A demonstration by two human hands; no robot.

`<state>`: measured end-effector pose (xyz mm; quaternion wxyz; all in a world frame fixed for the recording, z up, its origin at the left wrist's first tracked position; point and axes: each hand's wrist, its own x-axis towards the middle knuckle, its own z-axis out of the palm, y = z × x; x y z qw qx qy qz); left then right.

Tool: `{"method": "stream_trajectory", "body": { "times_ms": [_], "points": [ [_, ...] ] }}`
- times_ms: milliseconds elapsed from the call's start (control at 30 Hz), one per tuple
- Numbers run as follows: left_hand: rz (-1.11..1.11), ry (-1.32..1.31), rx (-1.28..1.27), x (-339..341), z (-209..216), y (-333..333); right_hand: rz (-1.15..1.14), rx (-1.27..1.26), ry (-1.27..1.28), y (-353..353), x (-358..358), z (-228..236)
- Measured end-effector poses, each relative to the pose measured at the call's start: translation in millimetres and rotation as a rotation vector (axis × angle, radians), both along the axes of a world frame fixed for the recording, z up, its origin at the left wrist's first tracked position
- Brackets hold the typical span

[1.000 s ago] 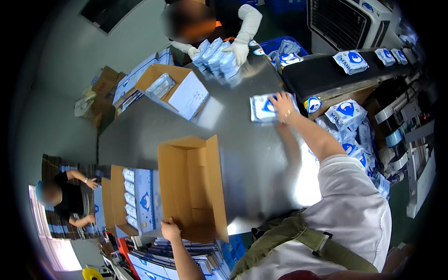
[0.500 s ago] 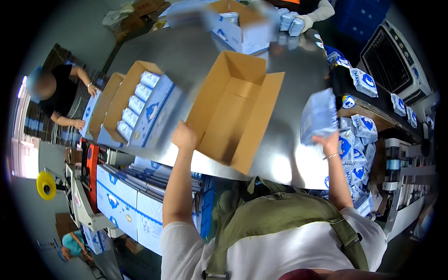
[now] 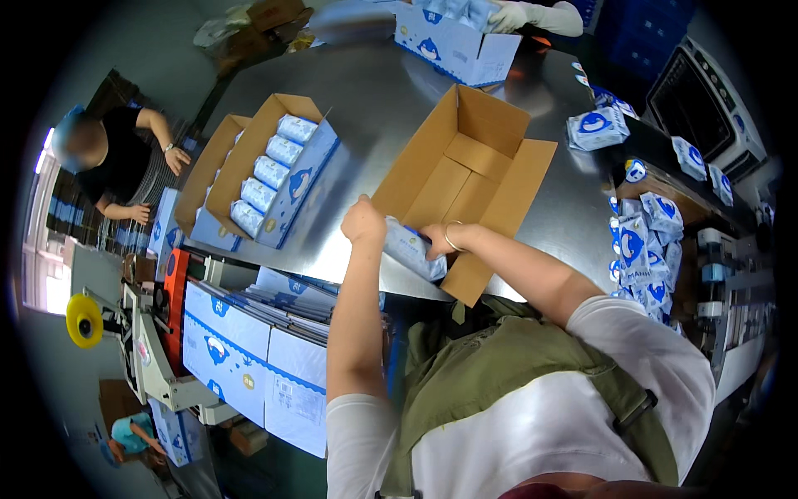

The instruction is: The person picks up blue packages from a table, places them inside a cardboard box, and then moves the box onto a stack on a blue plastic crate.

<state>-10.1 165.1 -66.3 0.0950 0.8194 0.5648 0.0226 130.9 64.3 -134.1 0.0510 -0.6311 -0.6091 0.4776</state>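
Observation:
An open brown-lined cardboard carton stands slantwise on the metal table in front of me. My left hand is closed on its near-left edge. At the near end of the carton lies a pale blue soft pack. My right hand reaches over the carton with its fingers curled on the pack's right side. The left forearm covers part of the near-left corner, and the right forearm crosses the carton's right wall. Cardboard shows along the bottom beyond the pack.
Left of the carton, a filled box holds a row of packs. Flattened cartons stand below the table's left edge. Several packs are heaped at right, beside a belt. Co-workers stand left and far; a gloved hand touches another box.
My right hand has brought a pack from the right side leftward to the carton's near end. The left hand still grips the carton's edge. At the far side, a gloved hand is now over a box.

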Motion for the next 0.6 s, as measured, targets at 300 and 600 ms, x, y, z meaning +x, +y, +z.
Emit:
{"method": "stream_trajectory", "body": {
  "times_ms": [300,600],
  "points": [
    [-0.025,0.154,0.077,-43.1,11.2,67.4,-0.809,0.751,-0.469,-198.1,126.9,1.5],
    [-0.66,-0.736,0.51,82.7,15.8,-67.2,-0.883,0.343,-0.562,-305.1,187.0,-70.9]
  ]
}}
